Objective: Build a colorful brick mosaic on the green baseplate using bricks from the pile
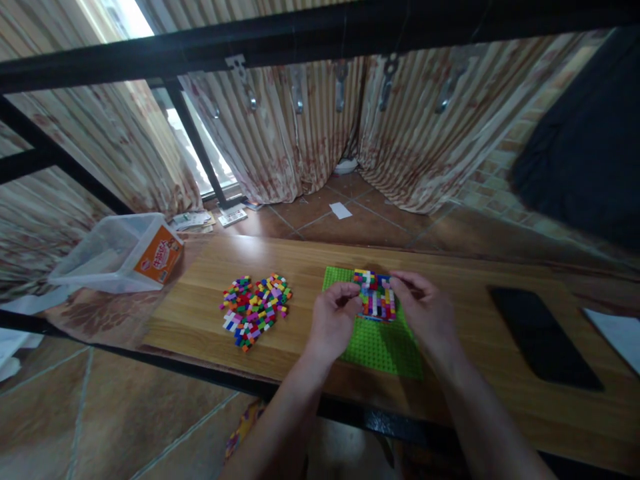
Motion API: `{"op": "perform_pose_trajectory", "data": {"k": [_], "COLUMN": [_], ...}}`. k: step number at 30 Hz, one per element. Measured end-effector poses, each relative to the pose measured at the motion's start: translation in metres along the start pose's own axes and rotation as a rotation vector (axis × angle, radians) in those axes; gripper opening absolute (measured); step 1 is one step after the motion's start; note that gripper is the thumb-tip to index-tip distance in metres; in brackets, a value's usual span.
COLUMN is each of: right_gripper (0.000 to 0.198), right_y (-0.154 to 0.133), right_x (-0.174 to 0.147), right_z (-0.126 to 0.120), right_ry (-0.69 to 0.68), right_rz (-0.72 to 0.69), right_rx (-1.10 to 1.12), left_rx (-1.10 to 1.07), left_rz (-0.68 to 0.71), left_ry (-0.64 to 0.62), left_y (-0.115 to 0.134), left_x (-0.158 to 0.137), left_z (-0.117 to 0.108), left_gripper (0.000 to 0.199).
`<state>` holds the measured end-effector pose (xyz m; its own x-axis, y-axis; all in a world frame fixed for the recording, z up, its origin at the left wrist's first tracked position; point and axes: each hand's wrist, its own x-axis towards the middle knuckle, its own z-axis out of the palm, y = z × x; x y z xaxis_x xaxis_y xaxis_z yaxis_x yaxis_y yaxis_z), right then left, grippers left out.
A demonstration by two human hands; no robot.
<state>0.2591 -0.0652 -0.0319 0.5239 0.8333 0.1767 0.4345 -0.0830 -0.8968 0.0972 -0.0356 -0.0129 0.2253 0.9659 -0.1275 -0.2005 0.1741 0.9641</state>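
A multicoloured block of toy building bricks [378,300] is on the green studded baseplate [385,350]. My left hand [334,319] is at the block's left edge, its fingers curled and thumb and forefinger close together; whether a small brick is between them I cannot make out. At the opposite side, my right hand [423,303] has its fingertips closed on the block's right edge near the far corner. Some of the block's sides are hidden behind my fingers. Left of the baseplate lies a pile of loose small bricks [255,307] in many colours.
The wooden table [200,333] carries a flat black tablet-like object [545,337] on the right, with white paper [617,333] beyond it. A clear plastic bin [115,260] with an orange label stands past the left end. A black metal bar [310,33] crosses above.
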Motion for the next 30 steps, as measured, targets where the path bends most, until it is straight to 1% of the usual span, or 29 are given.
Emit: {"op": "perform_pose_trajectory", "data": {"k": [3,4,6,9,11,16,18,22,26,28,30], "right_gripper": [0.032,0.029,0.025,0.021,0.021,0.025,0.027,0.027,0.025,0.025,0.026], "right_y": [-0.015,-0.019,-0.022,-0.022,-0.017,0.006,0.014,0.020,0.021,0.022,0.024], "right_x": [-0.016,-0.020,-0.028,-0.031,-0.028,-0.008,-0.002,0.005,0.011,0.014,0.016], "right_z": [0.000,0.001,0.006,0.008,0.003,-0.020,-0.024,-0.019,-0.009,-0.006,-0.003], "right_ry": [-0.161,-0.197,-0.218,-0.195,-0.177,-0.046,-0.050,-0.080,-0.067,-0.057,-0.059], "right_rz": [-0.058,-0.071,-0.085,-0.082,-0.085,-0.074,-0.054,-0.062,-0.106,-0.086,-0.013], "right_rx": [0.081,0.098,0.117,0.128,0.108,-0.060,-0.100,-0.133,-0.121,-0.104,-0.036], "left_rx": [-0.016,-0.028,-0.052,-0.076,-0.071,0.044,0.082,0.111,0.117,0.119,0.126], "left_rz": [0.002,0.003,0.006,0.000,-0.006,0.057,0.069,0.063,0.047,0.040,0.048], "left_ry": [0.000,-0.003,-0.015,-0.040,-0.044,0.059,0.095,0.129,0.112,0.110,0.114], "left_y": [-0.001,-0.001,-0.002,-0.003,-0.003,-0.004,-0.003,-0.001,0.001,0.001,0.000], "left_x": [0.001,0.000,0.000,-0.001,-0.001,0.002,0.003,0.003,0.003,0.003,0.003], "left_z": [0.001,0.002,0.003,0.004,0.004,-0.001,-0.004,-0.006,-0.005,-0.005,-0.006], "left_gripper": [0.013,0.013,0.013,0.014,0.016,0.011,0.008,0.009,0.009,0.009,0.009]}}
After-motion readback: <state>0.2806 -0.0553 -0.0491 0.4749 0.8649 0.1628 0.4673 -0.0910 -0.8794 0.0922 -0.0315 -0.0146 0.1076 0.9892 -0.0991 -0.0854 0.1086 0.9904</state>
